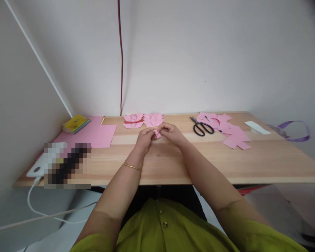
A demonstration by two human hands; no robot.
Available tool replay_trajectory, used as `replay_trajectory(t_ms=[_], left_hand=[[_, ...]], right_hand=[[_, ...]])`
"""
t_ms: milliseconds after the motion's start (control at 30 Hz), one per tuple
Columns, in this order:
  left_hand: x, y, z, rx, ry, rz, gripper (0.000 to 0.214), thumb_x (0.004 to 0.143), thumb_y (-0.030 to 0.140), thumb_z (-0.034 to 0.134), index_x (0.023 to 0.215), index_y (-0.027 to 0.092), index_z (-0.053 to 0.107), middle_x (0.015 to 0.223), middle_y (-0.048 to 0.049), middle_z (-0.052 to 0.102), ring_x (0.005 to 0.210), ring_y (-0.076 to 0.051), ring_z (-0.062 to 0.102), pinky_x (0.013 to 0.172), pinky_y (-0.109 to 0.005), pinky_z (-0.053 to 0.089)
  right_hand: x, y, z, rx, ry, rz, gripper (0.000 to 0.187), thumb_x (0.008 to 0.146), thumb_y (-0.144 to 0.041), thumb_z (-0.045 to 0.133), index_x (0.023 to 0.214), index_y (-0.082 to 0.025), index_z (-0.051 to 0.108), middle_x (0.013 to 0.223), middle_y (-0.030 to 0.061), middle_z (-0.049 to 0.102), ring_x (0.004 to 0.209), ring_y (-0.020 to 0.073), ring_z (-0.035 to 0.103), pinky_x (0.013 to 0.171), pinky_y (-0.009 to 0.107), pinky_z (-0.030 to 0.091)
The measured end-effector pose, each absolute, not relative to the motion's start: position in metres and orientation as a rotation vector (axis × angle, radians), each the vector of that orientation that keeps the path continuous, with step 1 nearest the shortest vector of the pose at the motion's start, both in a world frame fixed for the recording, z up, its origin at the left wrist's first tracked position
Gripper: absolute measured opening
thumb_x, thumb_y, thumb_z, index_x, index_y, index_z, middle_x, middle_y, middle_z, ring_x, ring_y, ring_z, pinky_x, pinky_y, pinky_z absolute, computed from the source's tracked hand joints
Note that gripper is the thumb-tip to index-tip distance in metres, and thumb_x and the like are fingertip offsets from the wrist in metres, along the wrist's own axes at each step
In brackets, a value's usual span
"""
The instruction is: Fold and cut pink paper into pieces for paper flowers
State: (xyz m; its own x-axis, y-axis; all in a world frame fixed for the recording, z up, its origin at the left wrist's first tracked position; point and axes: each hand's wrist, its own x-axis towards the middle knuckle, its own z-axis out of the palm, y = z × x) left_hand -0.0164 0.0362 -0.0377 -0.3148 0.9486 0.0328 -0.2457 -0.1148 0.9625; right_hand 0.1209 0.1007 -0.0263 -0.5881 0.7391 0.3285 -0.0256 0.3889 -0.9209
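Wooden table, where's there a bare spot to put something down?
One bare patch lies right of the right forearm, in front of the pink scraps; another patch, between the left forearm and the pink sheets. It's crowded around the scissors and scraps, and where the yellow packet sits on the sheets.

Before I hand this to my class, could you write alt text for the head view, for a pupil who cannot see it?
A person's left hand and right hand hold a small pink paper over a wooden table. Scissors and pink scraps lie to the right, pink sheets to the left.
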Motion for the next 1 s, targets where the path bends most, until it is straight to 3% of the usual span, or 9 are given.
replay_trajectory(t_ms=[233, 433, 667, 1000], left_hand=[[-0.0191, 0.0349, -0.0357, 0.74, 1.145, 1.518, 0.023, 0.063, 0.033, 0.072, 0.064, 0.013, 0.061, 0.054, -0.0004, 0.056, 0.049, -0.009, 0.052, 0.052, -0.024, 0.041], [-0.0178, 0.0311, -0.0327, 0.776, 1.175, 1.541, 0.022, 0.059, 0.029, 0.074, 0.06, 0.013, 0.059, 0.051, 0.0008, 0.055, 0.048, -0.008, 0.05, 0.051, -0.022, 0.04], [-0.0177, 0.0317, -0.0334, 0.807, 1.136, 1.558, 0.022, 0.061, 0.031, 0.073, 0.062, 0.013, 0.06, 0.051, 0.001, 0.055, 0.048, -0.008, 0.048, 0.053, -0.022, 0.039], [-0.0198, 0.0345, -0.0373, 0.86, 1.177, 1.605, 0.02, 0.065, 0.032, 0.069, 0.064, 0.014, 0.06, 0.051, 0.0011, 0.056, 0.048, -0.009, 0.048, 0.053, -0.022, 0.036]], right_hand=[[0.1204, 0.0997, -0.0237, -0.636, -1.999, 0.969, 0.016, 0.071, -0.017, 0.051, 0.074, -0.018, 0.068, 0.078, 0.0025, 0.06, 0.075, 0.0142, 0.054, 0.072, 0.028, 0.039], [0.1211, 0.0981, -0.0235, -0.689, -1.898, 1.304, 0.028, 0.071, -0.025, 0.057, 0.098, -0.018, 0.06, 0.074, -0.0017, 0.056, 0.066, 0.0116, 0.051, 0.064, 0.025, 0.04], [0.1218, 0.0983, -0.0245, -0.721, -1.873, 1.386, 0.016, 0.071, -0.029, 0.06, 0.081, -0.016, 0.059, 0.072, -0.001, 0.059, 0.068, 0.0118, 0.053, 0.067, 0.025, 0.041], [0.1206, 0.0956, -0.0187, -0.738, -1.808, 1.46, 0.024, 0.073, -0.034, 0.059, 0.088, -0.016, 0.059, 0.068, -0.0032, 0.053, 0.063, 0.0101, 0.047, 0.065, 0.025, 0.038]])
